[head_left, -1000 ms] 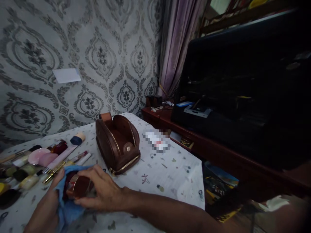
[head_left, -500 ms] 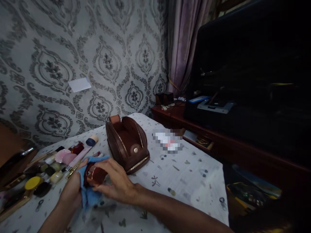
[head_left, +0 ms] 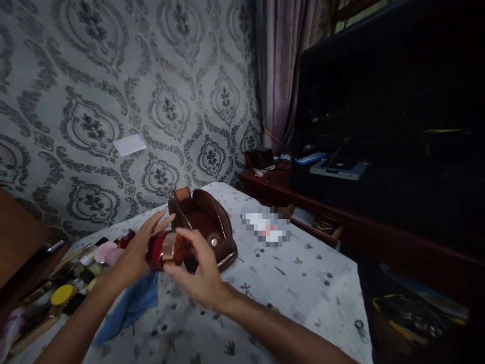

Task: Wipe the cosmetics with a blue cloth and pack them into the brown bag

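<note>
1 dark red bottle point(head_left: 153, 251) with a copper-coloured cap point(head_left: 167, 249) is raised above the near part of the table, in front of an open brown bag point(head_left: 224, 218). The right hand point(head_left: 204, 278) grips it at the cap end, thumb below and fingers above. The left hand point(head_left: 135, 255) is unclenched at the other end, its fingers extended towards the bag; whether it touches the bottle, I cannot tell. Below the left wrist is 1 blue cloth point(head_left: 132, 306), partly hidden by the forearm. The bag stands unzipped on a white patterned tablecloth point(head_left: 303, 303). Left of the hands lies a crowd of cosmetics, among them 1 yellow lid point(head_left: 63, 294) and 1 pink round item point(head_left: 106, 252). Right of the bag is 1 pixelated item point(head_left: 267, 225). Beyond are a reddish-brown desk point(head_left: 265, 183) with an open drawer point(head_left: 312, 222), a purple curtain point(head_left: 280, 71) and grey patterned wallpaper point(head_left: 178, 60) bearing 1 white paper point(head_left: 129, 145).
</note>
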### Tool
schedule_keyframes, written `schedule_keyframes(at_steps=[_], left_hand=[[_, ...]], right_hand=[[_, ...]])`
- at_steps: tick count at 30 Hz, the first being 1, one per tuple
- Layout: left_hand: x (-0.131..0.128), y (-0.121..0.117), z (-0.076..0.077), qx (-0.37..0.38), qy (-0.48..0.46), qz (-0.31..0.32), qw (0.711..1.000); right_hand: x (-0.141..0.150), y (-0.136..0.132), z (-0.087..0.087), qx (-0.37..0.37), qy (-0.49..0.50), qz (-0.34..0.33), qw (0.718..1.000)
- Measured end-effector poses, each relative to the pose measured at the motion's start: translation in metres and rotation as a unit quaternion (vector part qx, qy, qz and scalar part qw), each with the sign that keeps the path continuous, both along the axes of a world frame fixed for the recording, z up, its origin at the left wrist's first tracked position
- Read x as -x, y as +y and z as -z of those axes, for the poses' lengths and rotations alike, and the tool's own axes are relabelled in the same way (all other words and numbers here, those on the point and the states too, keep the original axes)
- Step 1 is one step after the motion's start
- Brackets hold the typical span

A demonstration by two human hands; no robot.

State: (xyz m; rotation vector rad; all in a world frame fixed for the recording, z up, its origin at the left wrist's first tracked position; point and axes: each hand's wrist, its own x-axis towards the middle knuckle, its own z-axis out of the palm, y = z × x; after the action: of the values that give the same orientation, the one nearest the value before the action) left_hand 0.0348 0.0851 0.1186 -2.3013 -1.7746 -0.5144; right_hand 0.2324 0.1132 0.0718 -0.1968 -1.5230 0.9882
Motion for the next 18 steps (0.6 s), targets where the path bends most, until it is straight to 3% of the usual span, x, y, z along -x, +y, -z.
schedule_keyframes(at_steps=[2,6,10,15,18], left_hand=[[-0.009,0.026,-0.012,0.001,0.031,0.081,0.996],[-0.006,0.054,-0.021,0.036,0.092,0.126,0.987],[0.000,0.044,-0.017,0.042,0.143,0.098,0.984],[-0.006,0.025,-0.007,-0.016,0.154,0.074,0.985],[-0.006,0.022,0.000,-0.035,0.133,0.069,0.988]], right_hand=[[-0.007,0.015,-0.014,0.023,0.015,-0.010,1.000],[-0.013,0.061,-0.037,0.087,0.024,-0.031,0.995],[-0.008,0.099,-0.042,0.105,-0.029,-0.006,0.994],[0.000,0.111,-0.038,0.047,-0.120,0.053,0.990],[0.007,0.113,-0.044,-0.024,-0.283,0.105,0.953]])
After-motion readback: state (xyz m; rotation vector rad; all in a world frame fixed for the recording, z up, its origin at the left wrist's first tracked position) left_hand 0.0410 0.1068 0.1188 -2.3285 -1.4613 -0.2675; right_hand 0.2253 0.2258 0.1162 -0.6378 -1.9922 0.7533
